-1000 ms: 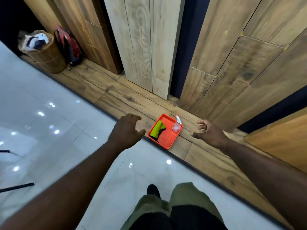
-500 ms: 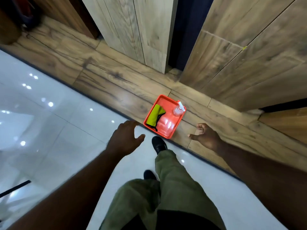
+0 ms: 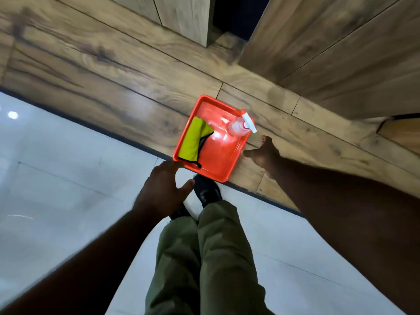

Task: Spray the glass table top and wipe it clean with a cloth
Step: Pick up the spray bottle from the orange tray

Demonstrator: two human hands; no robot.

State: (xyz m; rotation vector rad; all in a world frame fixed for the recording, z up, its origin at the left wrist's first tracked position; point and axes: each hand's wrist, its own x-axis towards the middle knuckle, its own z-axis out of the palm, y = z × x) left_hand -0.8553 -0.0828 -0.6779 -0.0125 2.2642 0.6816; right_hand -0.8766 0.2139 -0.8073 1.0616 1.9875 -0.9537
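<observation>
An orange tray [image 3: 218, 164] lies on the wood-look floor strip, right in front of my feet. In its left half rests a folded yellow-green cloth [image 3: 192, 138] with a dark edge. A clear spray bottle [image 3: 239, 125] with a white nozzle stands in the tray's far right corner. My left hand [image 3: 162, 187] hovers just short of the tray's near left corner, fingers spread and empty. My right hand [image 3: 263, 152] is spread beside the tray's right edge, also holding nothing. No glass table top is in view.
Glossy white floor tiles [image 3: 56, 178] cover the left and the bottom, split from the wood strip by a dark line. Wood-panelled walls [image 3: 329, 53] rise behind the tray, with a dark gap between them. My legs in green trousers and a black shoe [image 3: 206, 189] stand below the tray.
I have stepped closer and the view has tipped down, so the tray looks larger and nearer. Both hands have moved up to the tray's sides. The basket and bag have left the view.
</observation>
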